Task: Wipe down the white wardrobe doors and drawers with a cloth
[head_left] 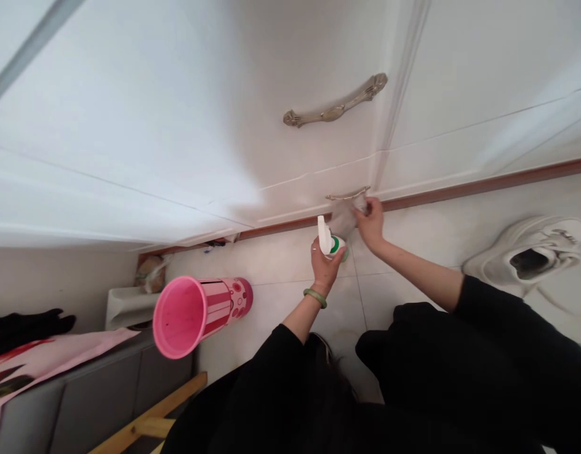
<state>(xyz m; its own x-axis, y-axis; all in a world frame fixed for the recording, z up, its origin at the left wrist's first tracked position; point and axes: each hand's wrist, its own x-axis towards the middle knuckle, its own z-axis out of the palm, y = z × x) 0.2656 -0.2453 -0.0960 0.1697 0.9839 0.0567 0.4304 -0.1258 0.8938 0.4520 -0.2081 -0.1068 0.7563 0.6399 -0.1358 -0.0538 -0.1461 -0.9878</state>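
Note:
My left hand (322, 268), with a green bangle at the wrist, is wrapped round a spray bottle (325, 237) with a white trigger head and a green collar. Just right of it, my right hand (372, 226) pinches a thin greyish cloth (342, 217), partly blurred. The cloth hangs at the small lower handle (338, 197) of the white cabinet, near its base, and covers part of the front there. Higher on the cabinet front (290, 57) is a larger ornate metal handle (333, 113).
A pink bin (219, 309) stands on the tiled floor (281, 296) to the left. Beyond it are a grey seat (96, 391) with a pink cloth (58, 353) and a wooden frame (151, 422). Pale shoes (512, 252) lie on the right.

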